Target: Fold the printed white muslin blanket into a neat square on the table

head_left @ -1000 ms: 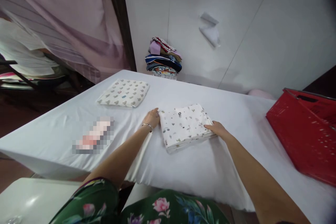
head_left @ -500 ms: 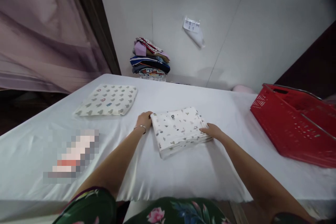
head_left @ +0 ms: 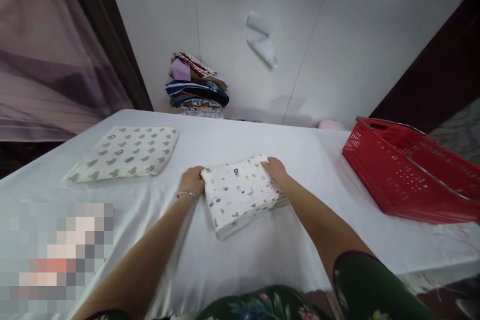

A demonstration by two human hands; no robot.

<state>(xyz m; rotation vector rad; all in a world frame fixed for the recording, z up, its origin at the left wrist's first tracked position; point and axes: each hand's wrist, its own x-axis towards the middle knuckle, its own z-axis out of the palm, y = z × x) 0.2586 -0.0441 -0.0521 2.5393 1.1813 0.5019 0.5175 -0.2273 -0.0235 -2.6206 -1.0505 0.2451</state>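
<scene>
A folded white cloth with small grey and green prints (head_left: 242,192) lies on the white-covered table (head_left: 247,265). At its far left corner my left hand (head_left: 192,181), with a bracelet on the wrist, grips the edge, fingertips tucked out of sight. My right hand (head_left: 276,169) pinches the far right corner, thumb on top and the other fingers hidden behind the cloth. To the left lies another folded cloth with grey mouse-head shapes (head_left: 129,152), touched by neither hand.
A red perforated basket with metal handles (head_left: 405,175) stands on the right. Stacked folded clothes (head_left: 197,85) are by the wall at the back. A pixelated patch (head_left: 67,255) covers something at the front left. A purple curtain (head_left: 48,60) hangs on the left.
My right hand has moved from the cloth's right side up to its far right corner. My left hand stays at the far left corner. The view has shifted slightly.
</scene>
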